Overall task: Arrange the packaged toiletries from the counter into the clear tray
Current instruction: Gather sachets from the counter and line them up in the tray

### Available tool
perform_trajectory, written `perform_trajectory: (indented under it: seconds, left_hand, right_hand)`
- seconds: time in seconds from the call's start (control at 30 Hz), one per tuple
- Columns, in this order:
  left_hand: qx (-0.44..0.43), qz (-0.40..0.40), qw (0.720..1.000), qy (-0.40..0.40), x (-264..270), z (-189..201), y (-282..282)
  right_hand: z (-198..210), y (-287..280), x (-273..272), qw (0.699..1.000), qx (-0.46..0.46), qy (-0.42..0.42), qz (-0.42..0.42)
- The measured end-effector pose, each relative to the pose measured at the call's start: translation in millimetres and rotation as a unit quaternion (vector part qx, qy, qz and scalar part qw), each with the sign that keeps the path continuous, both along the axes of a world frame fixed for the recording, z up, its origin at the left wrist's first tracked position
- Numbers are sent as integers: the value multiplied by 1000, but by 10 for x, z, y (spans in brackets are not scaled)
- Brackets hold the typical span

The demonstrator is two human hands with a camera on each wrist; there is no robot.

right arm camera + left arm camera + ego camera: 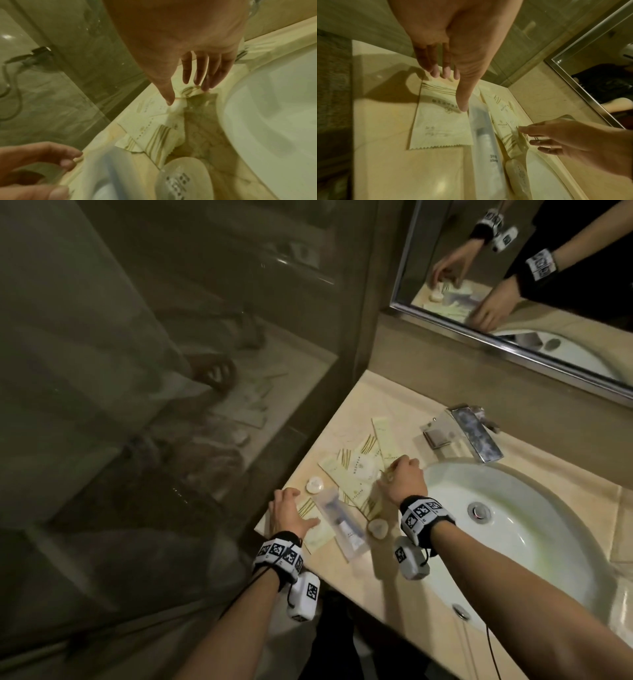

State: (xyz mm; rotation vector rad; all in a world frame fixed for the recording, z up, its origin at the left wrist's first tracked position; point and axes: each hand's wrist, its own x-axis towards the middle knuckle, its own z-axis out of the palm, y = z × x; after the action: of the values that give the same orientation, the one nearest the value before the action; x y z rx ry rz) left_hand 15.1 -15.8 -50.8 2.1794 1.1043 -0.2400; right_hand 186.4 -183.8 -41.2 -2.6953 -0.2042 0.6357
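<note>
The right grip (404, 474) is lowered with loosely straight fingers onto the flat cream sachets (356, 470) just left of the sink (513, 529); a thumb-and-finger pinch on a sachet corner is suggested but cannot be confirmed. The left grip (291, 508) is laid open on another sachet (440, 121), further left of the sink. A clear-wrapped toothbrush kit (342, 522) and small round wrapped soaps (376, 528) lie between them on the bench (394, 594). No clear tray is made out. The sachets are judged light, thin, limp and slick; an edge or corner should be lifted and pinched.
</note>
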Motion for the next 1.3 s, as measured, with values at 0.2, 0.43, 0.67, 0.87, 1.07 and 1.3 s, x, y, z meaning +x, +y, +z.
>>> perform_trajectory:
  seconds: [0.2,0.43,0.67,0.87,1.07,1.3]
  left_hand:
    - [8,-16,996,-89,355,74,-49]
    - [-6,-81,995,-60,922,20,-153]
    - [62,-129,989,28,1181,-52,-49]
    - [42,-130,987,88,1256,-38,89]
    - [21,-90,993,75,1243,-77,112]
    - [-15,-76,994,77,1207,-39,99]
  right_hand:
    - [-151,-15,99,998,-31,-4,-47]
    - [-189,-80,234,989,66,52,-122]
    - [-244,-169,307,982,108,51,-148]
    - [-222,-202,291,967,166,58,-185]
    - [-169,-214,275,937,226,90,-252]
    - [-67,-211,227,882,301,144,-332]
